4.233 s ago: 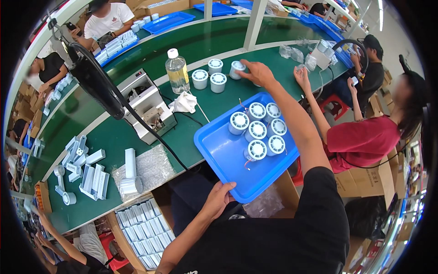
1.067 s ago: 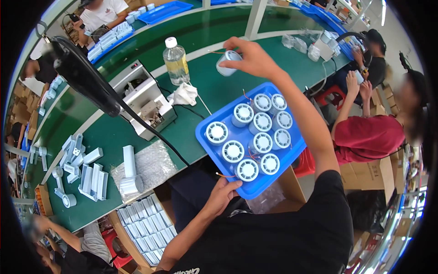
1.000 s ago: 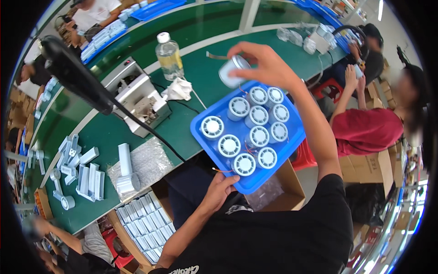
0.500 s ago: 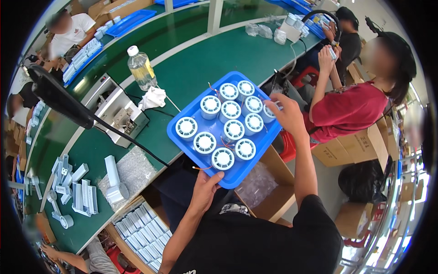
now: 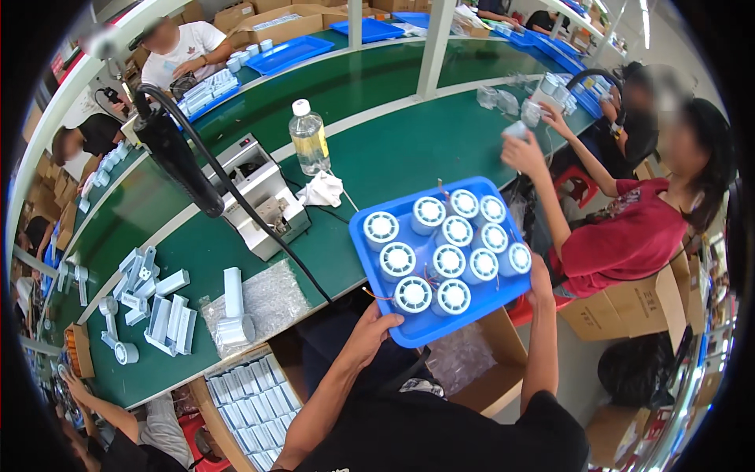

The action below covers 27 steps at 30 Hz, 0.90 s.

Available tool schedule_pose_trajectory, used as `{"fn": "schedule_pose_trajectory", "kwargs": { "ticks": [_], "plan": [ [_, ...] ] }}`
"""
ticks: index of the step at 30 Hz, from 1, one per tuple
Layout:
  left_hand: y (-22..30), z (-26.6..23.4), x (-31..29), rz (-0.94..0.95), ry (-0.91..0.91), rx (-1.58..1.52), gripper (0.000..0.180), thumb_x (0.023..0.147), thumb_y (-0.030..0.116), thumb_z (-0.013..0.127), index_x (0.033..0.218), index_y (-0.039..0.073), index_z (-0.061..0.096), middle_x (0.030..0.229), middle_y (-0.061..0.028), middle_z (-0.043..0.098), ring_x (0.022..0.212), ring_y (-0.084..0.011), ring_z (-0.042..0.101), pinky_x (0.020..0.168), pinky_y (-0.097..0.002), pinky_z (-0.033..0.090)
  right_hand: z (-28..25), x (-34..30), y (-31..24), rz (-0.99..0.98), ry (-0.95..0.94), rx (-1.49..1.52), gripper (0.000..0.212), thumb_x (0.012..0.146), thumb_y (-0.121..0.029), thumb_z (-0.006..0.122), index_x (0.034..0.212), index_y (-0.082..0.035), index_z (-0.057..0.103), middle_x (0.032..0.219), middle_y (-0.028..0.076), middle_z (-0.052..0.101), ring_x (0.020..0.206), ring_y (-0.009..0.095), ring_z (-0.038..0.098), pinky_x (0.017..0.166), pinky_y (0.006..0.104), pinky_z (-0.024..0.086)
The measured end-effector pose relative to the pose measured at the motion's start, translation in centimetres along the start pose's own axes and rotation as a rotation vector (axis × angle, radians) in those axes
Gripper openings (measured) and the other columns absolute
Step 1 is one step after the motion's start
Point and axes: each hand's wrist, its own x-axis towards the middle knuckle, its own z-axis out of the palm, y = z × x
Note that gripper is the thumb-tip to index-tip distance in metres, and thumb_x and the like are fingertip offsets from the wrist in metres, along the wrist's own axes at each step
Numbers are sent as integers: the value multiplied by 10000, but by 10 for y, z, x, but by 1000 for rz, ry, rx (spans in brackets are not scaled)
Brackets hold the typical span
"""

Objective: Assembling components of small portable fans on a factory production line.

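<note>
I hold a blue plastic tray off the edge of the green bench. My left hand grips its near left edge from below. My right hand grips its right edge. Several white round fan-like parts with small wires stand in rows on the tray. The tray hangs over my lap and an open cardboard box.
On the green bench stand a clear bottle, a white cloth, a grey machine and a black hose. White plastic parts lie at left. A person in red sits at right, other people work beyond.
My right hand put the last white part on the tray, then moved to the tray's right edge. The tray has come toward me, off the bench.
</note>
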Motion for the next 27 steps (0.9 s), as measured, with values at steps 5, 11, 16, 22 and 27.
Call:
{"fn": "schedule_pose_trajectory", "kwargs": {
  "ticks": [5, 11, 16, 22, 27],
  "plan": [
    [6, -5, 11, 125, -61, 11, 518, 997, 207, 572, 1453, -15, 468, 1324, -115, 636, 1177, -213, 641, 1022, -404, 515, 29, -56, -11, -86, 132, 62, 392, 1080, -271, 470, 1342, -3, 588, 1243, 100, 704, 1080, 177, 699, 929, 330, 571],
    [27, -2, 9, 259, -207, -303, 625, 1066, 464, 304, 1429, -10, 489, 1322, -202, 635, 1175, -300, 647, 978, -432, 523, 50, -66, 2, -182, 307, 137, 432, 1092, -275, 439, 1393, 20, 535, 1298, 113, 674, 1134, 206, 679, 997, 367, 548],
    [15, -7, -8, 231, -182, -117, 543, 1079, 403, 365, 1393, -13, 517, 1235, -186, 670, 1105, -266, 661, 960, -382, 528, 81, -42, 9, -340, 318, 200, 437, 1119, -304, 447, 1368, 33, 569, 1261, 113, 692, 1113, 205, 688, 972, 378, 561],
    [-4, -58, -64, 231, 42, 78, 416, 1045, 284, 504, 1303, -32, 585, 1186, -167, 690, 1082, -235, 674, 939, -364, 536, 161, 13, 6, -442, 328, 350, 388, 1115, -312, 481, 1231, 21, 644, 1127, 60, 720, 982, 130, 694, 860, 299, 572],
    [-3, -110, -131, 293, 263, 159, 418, 1032, 293, 520, 1261, -47, 606, 1134, -171, 706, 1058, -234, 688, 919, -356, 543, 193, 73, 12, -397, 253, 322, 436, 1112, -336, 444, 1376, -5, 549, 1262, 134, 671, 1042, 280, 716, 775, 463, 645]
  ]
}}
